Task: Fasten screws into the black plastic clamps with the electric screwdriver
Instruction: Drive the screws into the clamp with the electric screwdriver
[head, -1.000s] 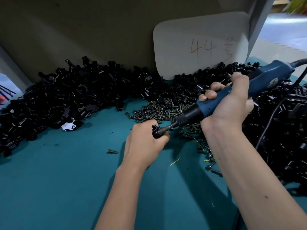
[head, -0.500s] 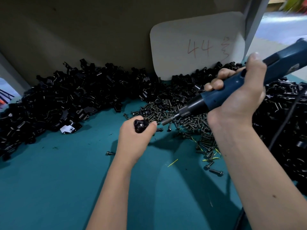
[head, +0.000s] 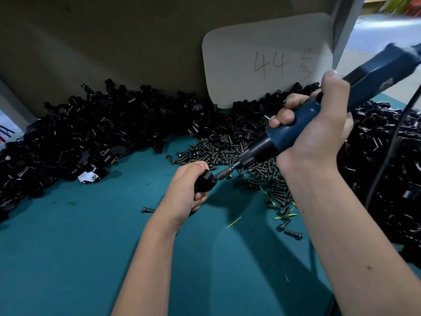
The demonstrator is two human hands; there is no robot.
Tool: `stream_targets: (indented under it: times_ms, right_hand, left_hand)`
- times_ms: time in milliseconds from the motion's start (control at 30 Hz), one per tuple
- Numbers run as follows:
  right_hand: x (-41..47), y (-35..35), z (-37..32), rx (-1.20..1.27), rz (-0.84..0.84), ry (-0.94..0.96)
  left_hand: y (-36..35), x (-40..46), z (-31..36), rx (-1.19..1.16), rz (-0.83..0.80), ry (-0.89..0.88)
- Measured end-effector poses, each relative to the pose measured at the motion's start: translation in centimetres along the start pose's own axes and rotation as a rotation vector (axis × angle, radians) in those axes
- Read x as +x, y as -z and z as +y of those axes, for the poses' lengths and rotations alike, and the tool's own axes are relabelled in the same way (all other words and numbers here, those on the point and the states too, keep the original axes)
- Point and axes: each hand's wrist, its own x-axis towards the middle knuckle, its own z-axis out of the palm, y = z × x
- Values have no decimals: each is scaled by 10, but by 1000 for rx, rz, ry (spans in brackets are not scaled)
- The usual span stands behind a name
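Head view: a teal desk [head: 68,258] fills the frame, black plastic clamps [head: 91,137] heaped along its back and right edges, loose screws [head: 227,151] piled at centre; at centre the left hand [head: 184,195] has its fingers curled round one clamp [head: 205,182]; the right hand [head: 319,131], centre right, grips the blue electric screwdriver [head: 296,128], its bit touching that clamp; a white card [head: 268,60] marked 44 stands upper right.

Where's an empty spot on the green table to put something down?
Bare green mat lies near and left of the left hand, below the clamp pile; one stray screw sits there. It is crowded along the back wall, in the screw heap and right of the right hand.
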Motion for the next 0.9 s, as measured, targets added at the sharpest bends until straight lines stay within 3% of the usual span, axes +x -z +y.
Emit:
stream_targets:
  times_ms: [67, 233, 467, 767, 900]
  right_hand:
    - [5, 1, 5, -3, -84, 34]
    - [5, 2, 9, -36, -76, 34]
    - [6, 3, 9, -87, -125, 78]
    - [3, 2, 3, -26, -168, 52]
    - [0, -6, 1, 25, -30, 82]
  left_hand:
    - [1, 0, -1, 13, -18, -11]
    - [1, -2, 1, 15, -76, -21]
    - [-3, -2, 2, 59, -12, 53]
    - [-7, -3, 5, 378, 124, -241]
    - [-3, -5, 4, 420, 176, -316]
